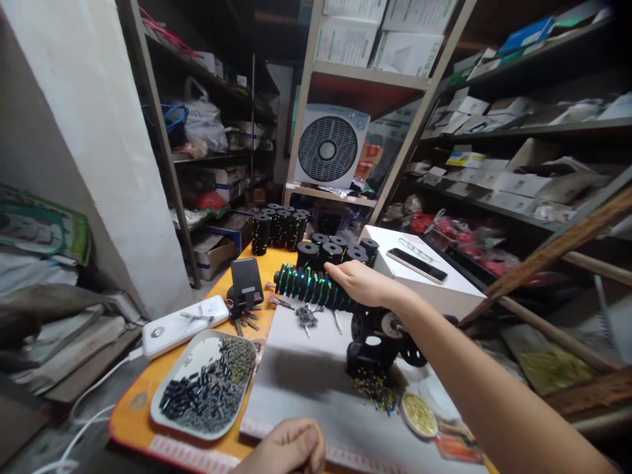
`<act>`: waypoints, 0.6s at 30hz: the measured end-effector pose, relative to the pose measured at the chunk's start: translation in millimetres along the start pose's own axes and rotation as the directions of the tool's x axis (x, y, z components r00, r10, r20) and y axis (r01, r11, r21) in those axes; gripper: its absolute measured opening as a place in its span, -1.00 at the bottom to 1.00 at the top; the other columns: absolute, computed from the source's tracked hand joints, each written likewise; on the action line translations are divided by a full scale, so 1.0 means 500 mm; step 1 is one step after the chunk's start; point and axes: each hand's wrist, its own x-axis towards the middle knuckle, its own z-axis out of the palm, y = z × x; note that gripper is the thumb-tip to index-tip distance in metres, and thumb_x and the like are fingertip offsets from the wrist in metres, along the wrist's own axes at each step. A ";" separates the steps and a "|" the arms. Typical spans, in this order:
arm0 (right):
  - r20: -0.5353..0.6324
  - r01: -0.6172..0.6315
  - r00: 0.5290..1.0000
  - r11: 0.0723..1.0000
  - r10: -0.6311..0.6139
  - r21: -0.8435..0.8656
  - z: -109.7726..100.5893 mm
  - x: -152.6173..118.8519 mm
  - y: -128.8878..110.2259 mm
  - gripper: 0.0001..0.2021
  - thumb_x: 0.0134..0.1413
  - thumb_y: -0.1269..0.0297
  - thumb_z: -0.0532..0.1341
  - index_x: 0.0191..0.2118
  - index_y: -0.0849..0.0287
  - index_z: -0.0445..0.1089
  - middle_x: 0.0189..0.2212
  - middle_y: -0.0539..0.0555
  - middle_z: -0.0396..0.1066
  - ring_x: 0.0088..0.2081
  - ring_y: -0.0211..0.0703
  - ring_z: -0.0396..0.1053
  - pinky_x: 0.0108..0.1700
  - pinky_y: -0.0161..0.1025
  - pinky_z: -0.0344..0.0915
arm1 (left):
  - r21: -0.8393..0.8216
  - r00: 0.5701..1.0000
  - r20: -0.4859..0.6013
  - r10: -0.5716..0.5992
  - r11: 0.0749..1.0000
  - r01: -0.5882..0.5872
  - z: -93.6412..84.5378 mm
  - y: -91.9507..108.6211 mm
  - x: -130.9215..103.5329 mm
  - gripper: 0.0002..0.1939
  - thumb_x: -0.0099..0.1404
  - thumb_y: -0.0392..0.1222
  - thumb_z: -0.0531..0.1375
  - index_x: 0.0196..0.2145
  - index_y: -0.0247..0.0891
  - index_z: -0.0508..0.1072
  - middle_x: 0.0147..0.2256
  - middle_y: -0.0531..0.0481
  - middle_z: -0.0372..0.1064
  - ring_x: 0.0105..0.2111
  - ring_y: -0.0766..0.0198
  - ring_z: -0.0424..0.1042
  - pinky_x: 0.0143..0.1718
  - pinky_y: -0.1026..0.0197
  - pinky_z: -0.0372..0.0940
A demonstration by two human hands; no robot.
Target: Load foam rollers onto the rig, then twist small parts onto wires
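Note:
My right hand reaches forward over the table and grips a long horizontal row of black round parts with green edges, held at its right end. My left hand rests at the near edge of the table with its fingers curled shut; whether anything small is inside it cannot be seen. Under my right forearm stands a small black machine with wheels.
A white tray of small dark pieces sits near left. Stacks of black rolls stand at the back. A white box with a phone on it is at right. A power bank, keys, a small round tin and shelves surround the orange table.

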 end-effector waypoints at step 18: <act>0.167 0.165 0.974 0.986 -0.157 -0.039 -0.047 0.103 -0.219 -0.73 0.30 0.19 0.22 0.03 0.20 0.38 -0.02 0.12 0.44 -0.11 -0.09 0.47 -0.09 -0.04 0.46 | -0.049 0.998 -0.019 0.052 0.997 -0.053 -0.007 -0.040 0.007 -0.40 0.12 0.44 0.17 -0.56 -0.21 0.26 -0.64 0.21 0.10 -0.70 0.44 -0.09 -0.65 0.27 -0.25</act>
